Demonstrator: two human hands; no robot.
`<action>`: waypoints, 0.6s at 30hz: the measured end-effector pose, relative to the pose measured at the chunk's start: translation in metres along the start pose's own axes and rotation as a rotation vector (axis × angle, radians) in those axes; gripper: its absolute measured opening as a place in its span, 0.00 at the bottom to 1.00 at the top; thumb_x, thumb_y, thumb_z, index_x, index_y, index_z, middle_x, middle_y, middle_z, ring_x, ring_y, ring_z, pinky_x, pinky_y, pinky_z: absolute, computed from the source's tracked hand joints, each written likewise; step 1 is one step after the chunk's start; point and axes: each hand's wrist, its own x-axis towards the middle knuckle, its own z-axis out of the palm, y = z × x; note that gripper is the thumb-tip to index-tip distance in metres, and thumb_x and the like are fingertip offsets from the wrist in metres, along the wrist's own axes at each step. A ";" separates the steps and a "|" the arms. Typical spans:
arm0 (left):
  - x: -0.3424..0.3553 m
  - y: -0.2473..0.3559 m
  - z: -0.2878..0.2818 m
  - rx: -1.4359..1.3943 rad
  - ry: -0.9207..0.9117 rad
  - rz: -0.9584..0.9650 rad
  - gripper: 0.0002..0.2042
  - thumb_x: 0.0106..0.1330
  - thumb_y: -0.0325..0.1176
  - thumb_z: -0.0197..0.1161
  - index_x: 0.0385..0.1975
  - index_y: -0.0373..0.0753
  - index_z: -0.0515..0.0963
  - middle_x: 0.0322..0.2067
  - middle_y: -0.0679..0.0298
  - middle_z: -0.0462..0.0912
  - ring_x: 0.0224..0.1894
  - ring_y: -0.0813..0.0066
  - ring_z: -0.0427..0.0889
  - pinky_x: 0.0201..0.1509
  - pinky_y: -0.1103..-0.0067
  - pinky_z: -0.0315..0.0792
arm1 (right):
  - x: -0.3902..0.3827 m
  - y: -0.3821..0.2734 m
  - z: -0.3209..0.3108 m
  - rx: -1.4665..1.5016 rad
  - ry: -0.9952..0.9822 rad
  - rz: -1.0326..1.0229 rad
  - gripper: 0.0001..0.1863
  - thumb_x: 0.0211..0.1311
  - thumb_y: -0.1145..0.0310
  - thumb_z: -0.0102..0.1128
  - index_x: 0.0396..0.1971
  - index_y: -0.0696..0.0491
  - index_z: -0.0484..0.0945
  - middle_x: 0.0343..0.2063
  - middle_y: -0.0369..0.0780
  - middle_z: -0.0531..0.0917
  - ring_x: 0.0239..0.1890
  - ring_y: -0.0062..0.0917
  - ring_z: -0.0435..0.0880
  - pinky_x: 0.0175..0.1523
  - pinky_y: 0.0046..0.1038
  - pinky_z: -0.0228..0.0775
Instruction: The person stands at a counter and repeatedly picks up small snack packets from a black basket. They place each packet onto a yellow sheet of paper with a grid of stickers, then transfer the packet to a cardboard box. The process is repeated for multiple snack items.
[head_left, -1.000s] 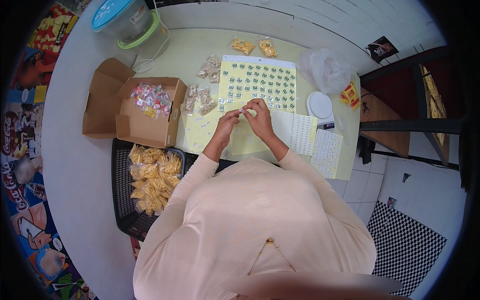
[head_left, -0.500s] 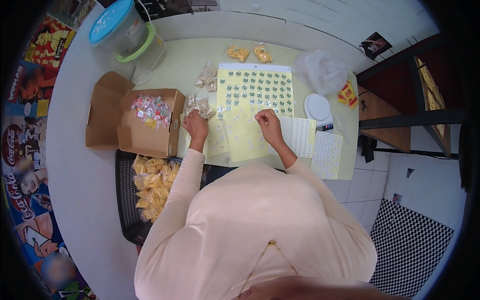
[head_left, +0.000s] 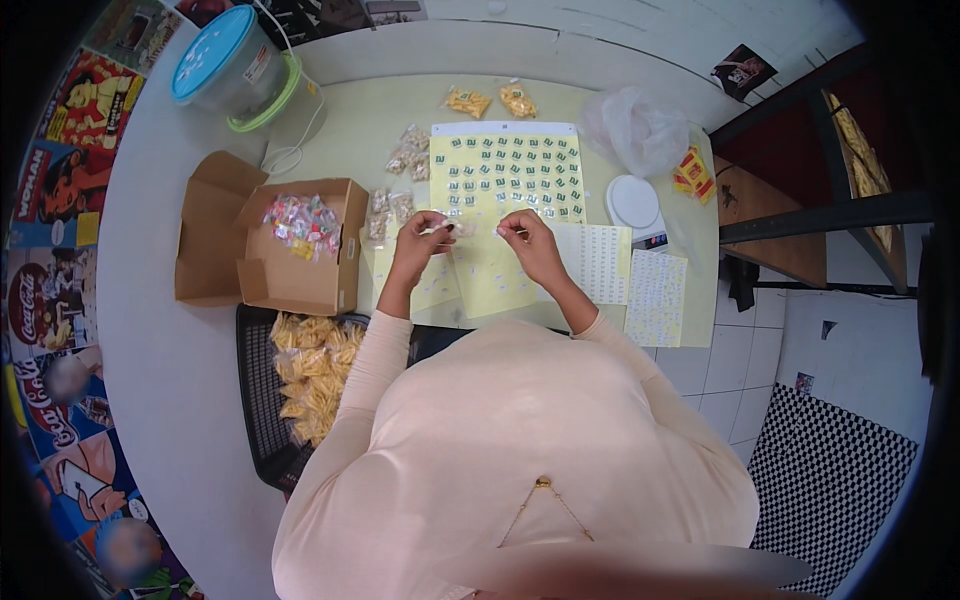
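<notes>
My left hand point(head_left: 417, 249) is closed in a pinch on a small clear snack bag point(head_left: 462, 229), above the yellow sticker sheet point(head_left: 485, 280). What is inside the bag is hard to see. Facing it, my right hand point(head_left: 533, 247) pinches a small whitish, sticker-like piece point(head_left: 499, 232) at its fingertips. Round clear stickers with green marks point(head_left: 516, 170) fill the sheet's upper part. To the left of my left hand lie small clear bags of pale pieces point(head_left: 378, 218), and more such bags point(head_left: 410, 152) are farther back.
A cardboard box point(head_left: 350, 245) of colourful wrapped packets stands left. Below it, a black basket point(head_left: 262, 400) holds bags of yellow snacks. At right are a white scale point(head_left: 634, 204), a plastic bag point(head_left: 635, 130) and printed sheets point(head_left: 655, 300). Two yellow snack bags point(head_left: 517, 99) lie at the back.
My left hand has moved right, away from the pale bags, and now holds one small bag. My right hand has shifted slightly left, so the two hands are closer together.
</notes>
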 end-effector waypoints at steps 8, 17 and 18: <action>-0.019 0.009 0.041 0.123 -0.093 0.045 0.06 0.58 0.27 0.62 0.35 0.37 0.76 0.32 0.67 0.81 0.31 0.83 0.78 0.33 0.86 0.67 | -0.002 -0.014 0.001 0.059 0.000 -0.081 0.06 0.55 0.74 0.61 0.30 0.59 0.75 0.32 0.39 0.76 0.34 0.24 0.78 0.39 0.24 0.71; -0.023 0.009 0.049 0.164 -0.139 0.188 0.06 0.59 0.25 0.62 0.35 0.33 0.76 0.28 0.67 0.80 0.31 0.84 0.77 0.37 0.86 0.71 | -0.006 -0.012 -0.002 0.114 0.006 -0.033 0.07 0.56 0.74 0.61 0.33 0.58 0.74 0.31 0.38 0.78 0.33 0.23 0.79 0.39 0.23 0.71; -0.024 0.011 0.049 0.186 -0.147 0.202 0.06 0.59 0.25 0.62 0.35 0.33 0.76 0.28 0.67 0.80 0.31 0.84 0.77 0.37 0.86 0.70 | -0.006 -0.013 -0.002 0.136 0.002 -0.009 0.07 0.56 0.74 0.61 0.33 0.58 0.74 0.30 0.38 0.78 0.33 0.22 0.79 0.39 0.23 0.71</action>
